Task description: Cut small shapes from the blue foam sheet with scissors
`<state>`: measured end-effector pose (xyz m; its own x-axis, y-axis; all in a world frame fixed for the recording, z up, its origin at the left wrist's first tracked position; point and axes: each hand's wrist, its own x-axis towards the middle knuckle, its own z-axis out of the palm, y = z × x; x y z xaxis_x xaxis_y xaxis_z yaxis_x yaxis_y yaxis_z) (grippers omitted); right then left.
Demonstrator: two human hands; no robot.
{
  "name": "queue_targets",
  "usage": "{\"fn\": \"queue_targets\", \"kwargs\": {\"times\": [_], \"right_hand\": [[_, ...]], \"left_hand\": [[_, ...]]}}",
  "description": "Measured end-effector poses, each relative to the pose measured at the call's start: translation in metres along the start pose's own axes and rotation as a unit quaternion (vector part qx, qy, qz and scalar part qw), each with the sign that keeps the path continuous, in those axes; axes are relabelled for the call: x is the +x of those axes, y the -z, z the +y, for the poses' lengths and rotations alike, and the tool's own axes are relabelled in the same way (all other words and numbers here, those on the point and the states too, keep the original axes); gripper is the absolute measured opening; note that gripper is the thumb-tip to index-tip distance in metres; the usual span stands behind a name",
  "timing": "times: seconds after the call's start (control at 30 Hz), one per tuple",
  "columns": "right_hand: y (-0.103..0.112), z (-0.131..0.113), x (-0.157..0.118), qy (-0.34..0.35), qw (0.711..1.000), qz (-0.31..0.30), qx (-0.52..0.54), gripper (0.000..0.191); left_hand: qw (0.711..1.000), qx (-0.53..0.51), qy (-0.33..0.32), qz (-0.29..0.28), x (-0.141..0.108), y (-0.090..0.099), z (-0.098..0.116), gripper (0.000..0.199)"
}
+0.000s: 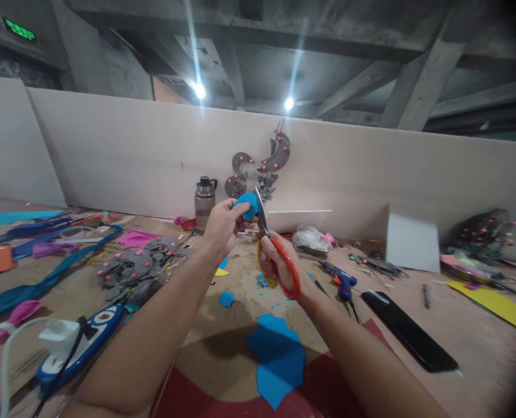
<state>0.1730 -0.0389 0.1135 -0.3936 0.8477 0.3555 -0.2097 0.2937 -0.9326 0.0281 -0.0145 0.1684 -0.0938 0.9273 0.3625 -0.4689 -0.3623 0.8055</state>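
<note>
My left hand pinches a small piece of blue craft sheet, possibly felt or foam, above the table. My right hand grips a pair of scissors with one red and one yellow handle loop. Their blades point up and away from me, against the right edge of the blue piece. Below my hands lies a larger blue sheet with a scalloped edge. A small blue cut-out and several blue scraps are scattered on the cardboard.
A bottle stands by the white partition. Grey crescent ornaments hang there. To the right are a blue glue gun, a black phone and a yellow sheet. At left lie a power strip and grey pieces.
</note>
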Motion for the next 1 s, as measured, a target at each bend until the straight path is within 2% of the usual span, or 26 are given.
{"fn": "queue_targets", "kwargs": {"times": [0.43,1.0], "right_hand": [[-0.007,-0.002,-0.003,0.014,0.999,0.031,-0.019,0.043],[-0.013,-0.003,-0.003,0.005,0.998,0.060,0.027,0.047]], "left_hand": [[1.000,-0.006,0.005,-0.009,0.001,-0.001,-0.005,0.032],[0.999,0.007,0.009,-0.030,0.000,-0.001,-0.008,0.029]]}}
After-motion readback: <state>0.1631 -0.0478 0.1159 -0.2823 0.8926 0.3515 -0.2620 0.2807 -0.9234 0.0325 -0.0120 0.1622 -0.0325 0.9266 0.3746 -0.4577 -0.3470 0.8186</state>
